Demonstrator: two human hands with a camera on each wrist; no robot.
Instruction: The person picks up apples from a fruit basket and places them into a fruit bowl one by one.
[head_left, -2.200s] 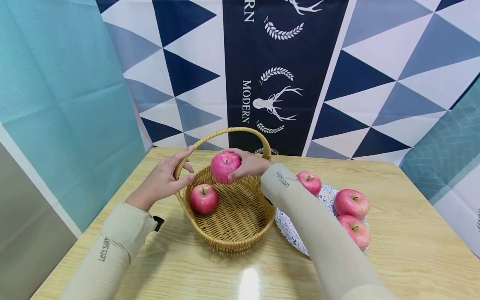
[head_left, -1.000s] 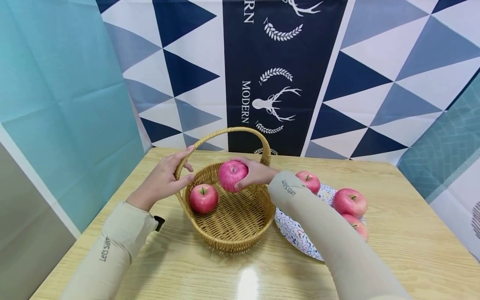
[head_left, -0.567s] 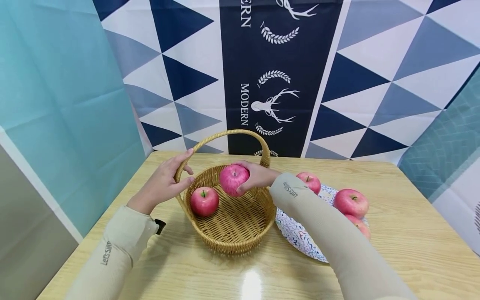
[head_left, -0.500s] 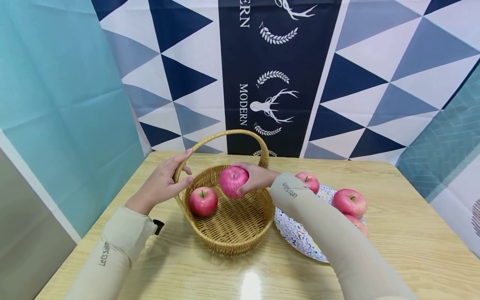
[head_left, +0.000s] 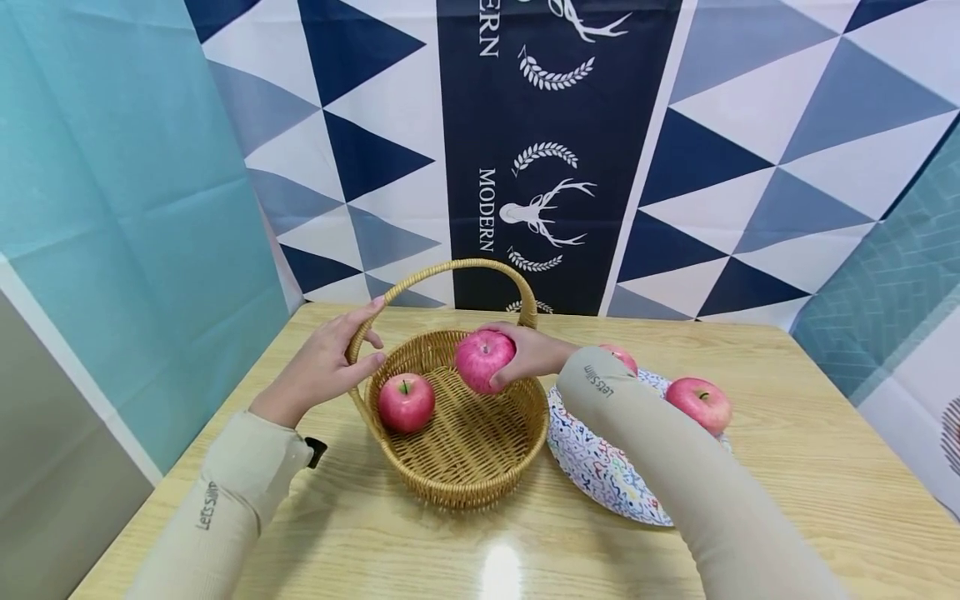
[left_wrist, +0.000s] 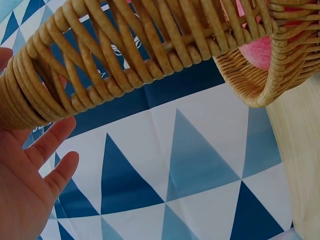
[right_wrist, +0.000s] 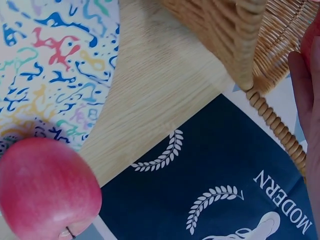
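Note:
A woven basket (head_left: pixel 465 492) with a tall arched handle (head_left: pixel 480 263) stands mid-table. My left hand (head_left: pixel 322 362) holds the left side of that handle; the left wrist view shows the hand (left_wrist: pixel 30 185) with fingers spread loosely behind the weave. My right hand (head_left: pixel 536 354) grips a pink-red apple (head_left: pixel 483 361) over the right half of the basket, thumb in front and fingers over the top. Another red apple (head_left: pixel 407 403) lies inside against the left wall. The right wrist view catches only the edge of my right hand (right_wrist: pixel 305 95).
Right of the basket is a white plate (head_left: pixel 600 467) with coloured squiggles. On it sit an apple (head_left: pixel 699 404) and a farther apple (head_left: pixel 621 357), partly covered by my right sleeve. A patterned cloth (head_left: pixel 555 125) hangs behind the wooden table (head_left: pixel 405 558).
My right hand has lowered the apple over the basket, then shifted it to the right. My sleeve now hides the plate's front apple. The left hand has stayed on the handle.

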